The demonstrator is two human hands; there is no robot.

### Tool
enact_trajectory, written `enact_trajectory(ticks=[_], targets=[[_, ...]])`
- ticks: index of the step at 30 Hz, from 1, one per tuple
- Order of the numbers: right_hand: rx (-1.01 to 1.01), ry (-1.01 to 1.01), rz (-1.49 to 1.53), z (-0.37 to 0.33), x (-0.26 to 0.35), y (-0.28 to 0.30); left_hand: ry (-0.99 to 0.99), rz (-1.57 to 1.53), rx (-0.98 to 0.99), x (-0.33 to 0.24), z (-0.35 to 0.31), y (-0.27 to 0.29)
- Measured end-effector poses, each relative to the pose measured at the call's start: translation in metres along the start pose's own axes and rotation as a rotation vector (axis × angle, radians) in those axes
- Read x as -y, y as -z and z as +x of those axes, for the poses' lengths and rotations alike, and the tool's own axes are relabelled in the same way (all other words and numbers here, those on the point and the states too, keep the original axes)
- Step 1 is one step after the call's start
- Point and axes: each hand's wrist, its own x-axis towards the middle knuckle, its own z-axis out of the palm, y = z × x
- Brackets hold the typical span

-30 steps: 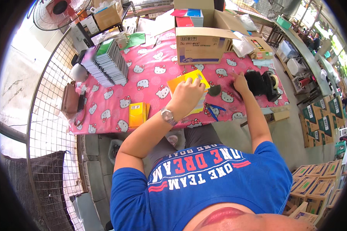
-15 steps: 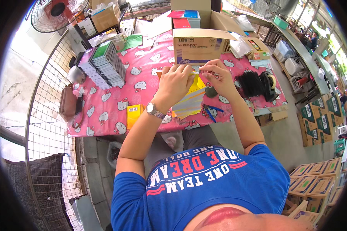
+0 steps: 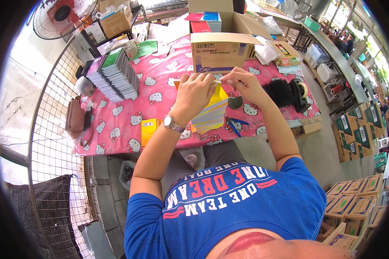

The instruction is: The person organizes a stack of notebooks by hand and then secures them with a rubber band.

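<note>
A stack of yellow spiral notebooks [image 3: 210, 115] stands near the table's front edge. My left hand [image 3: 195, 91], a watch on its wrist, is closed over the top notebook, fingers curled along its far edge. My right hand [image 3: 243, 84] pinches at the far right corner of that notebook, fingertips close to the left hand's. What lies between those fingertips is too small to make out. Blue-handled pliers [image 3: 236, 125] lie right of the stack, and a dark green rounded object [image 3: 235, 102] sits beside it. A single yellow notebook [image 3: 149, 132] rests to the left.
A cardboard box [image 3: 222, 52] with notebooks inside stands beyond my hands. At the left rises a tall stack of notebooks [image 3: 114, 75] near a brown bag [image 3: 77, 117]. A black bristly bundle [image 3: 278, 93] and a tape dispenser [image 3: 300, 96] lie on the right of the pink tablecloth [image 3: 112, 123].
My right fingertips have drawn in slightly toward the notebook's corner, and the hand is a little more closed. The left hand stays on the stack. The whole view has shifted slightly.
</note>
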Motion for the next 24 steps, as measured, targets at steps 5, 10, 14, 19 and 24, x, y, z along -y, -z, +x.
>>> enact_trajectory(ticks=[5,10,14,19,24], targets=[[0.062,-0.37,0.371,-0.001,0.004,0.001,0.021,-0.052,-0.017,-0.009,0.002,-0.001],[0.036,-0.092,-0.019,-0.004,0.026,0.009,-0.032,0.025,-0.017,-0.015,0.002,-0.007],[0.007,-0.044,-0.245,0.004,0.042,0.009,-0.036,0.018,0.032,-0.013,0.0,-0.007],[0.084,-0.578,0.582,0.018,-0.038,0.007,-0.017,-0.039,0.021,-0.01,-0.003,-0.005],[0.04,-0.427,-1.176,-0.077,-0.234,-0.096,-0.028,-0.2,0.087,-0.005,0.004,-0.01]])
